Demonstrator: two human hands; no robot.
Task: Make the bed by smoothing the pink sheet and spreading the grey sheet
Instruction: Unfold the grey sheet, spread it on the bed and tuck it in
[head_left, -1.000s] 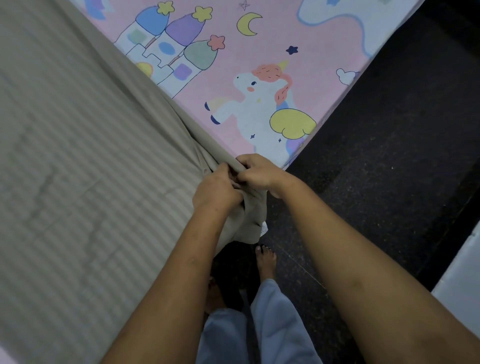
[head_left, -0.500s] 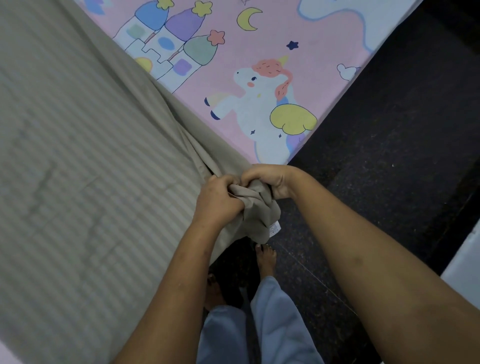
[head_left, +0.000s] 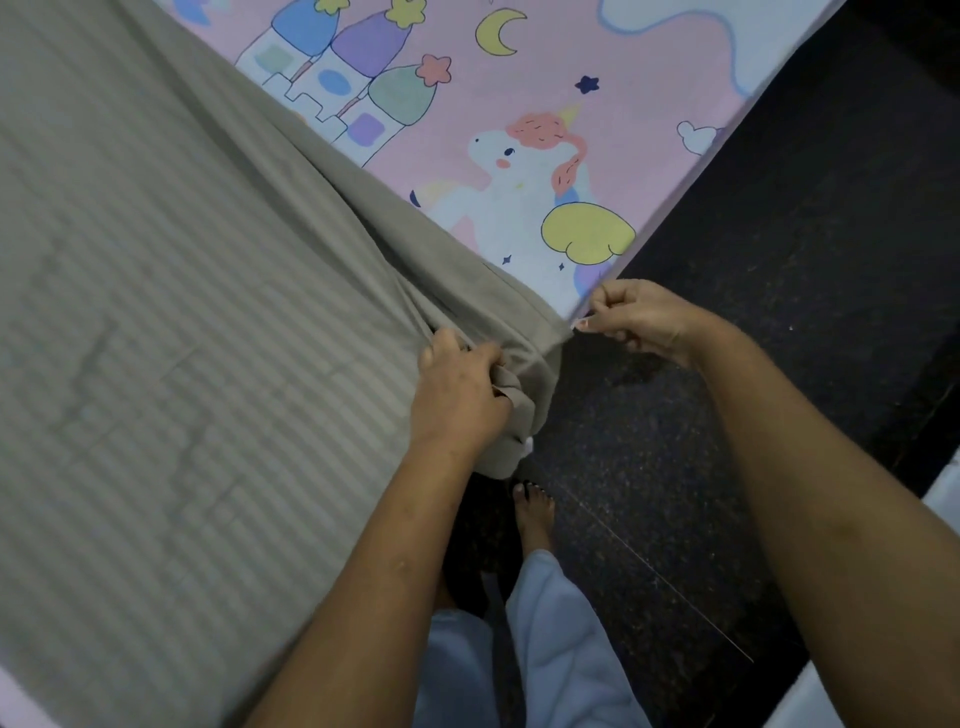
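The grey striped sheet (head_left: 182, 338) covers the left half of the bed and bunches into folds at the near corner. The pink sheet (head_left: 519, 104), printed with a castle, a moon and a unicorn, shows beyond it at the upper right. My left hand (head_left: 457, 395) grips a gathered wad of the grey sheet at the bed's corner. My right hand (head_left: 639, 317) pinches the grey sheet's edge just to the right, where it meets the pink sheet's corner. The cloth is stretched taut between the two hands.
Dark speckled floor (head_left: 779, 312) lies to the right of the bed. My bare foot (head_left: 535, 514) and light blue trouser legs (head_left: 556, 649) stand right below the bed corner. A pale object (head_left: 945, 499) shows at the right edge.
My hands were together on the bunched corner. Now the right hand has drawn away to the right along the edge, and the grey cloth is pulled out flat between them.
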